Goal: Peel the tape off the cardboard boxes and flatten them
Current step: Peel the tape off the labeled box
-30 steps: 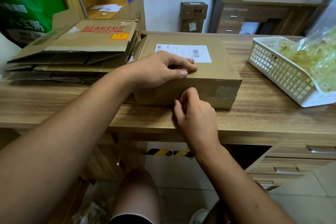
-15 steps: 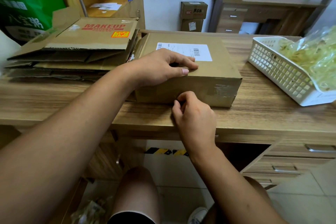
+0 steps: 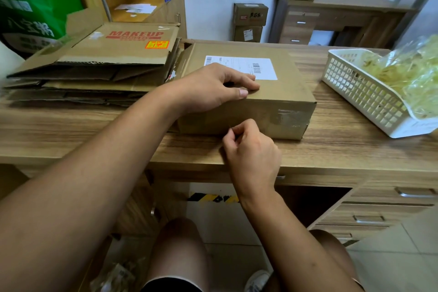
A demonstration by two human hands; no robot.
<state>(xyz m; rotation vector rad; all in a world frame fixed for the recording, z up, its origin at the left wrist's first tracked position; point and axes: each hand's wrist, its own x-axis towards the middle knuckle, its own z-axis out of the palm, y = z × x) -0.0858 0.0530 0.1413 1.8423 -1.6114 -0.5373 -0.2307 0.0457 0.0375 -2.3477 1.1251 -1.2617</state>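
Right hand (image 3: 251,149) drew back, fingers (image 3: 245,125) pinching tape (image 3: 283,114) on the brown box (image 3: 279,92); left hand (image 3: 208,87) presses its top.

Closed brown cardboard box (image 3: 279,95) sits flat on the desk (image 3: 331,149), long front face toward the camera, white shipping label (image 3: 246,66) on top. Clear tape (image 3: 284,116) runs across the front face, wrinkled and glossy near the right corner (edges hard to trace elsewhere). Just beside its left side: stack of flattened boxes (image 3: 94,73), the top one printed "MAKEUP" in red.
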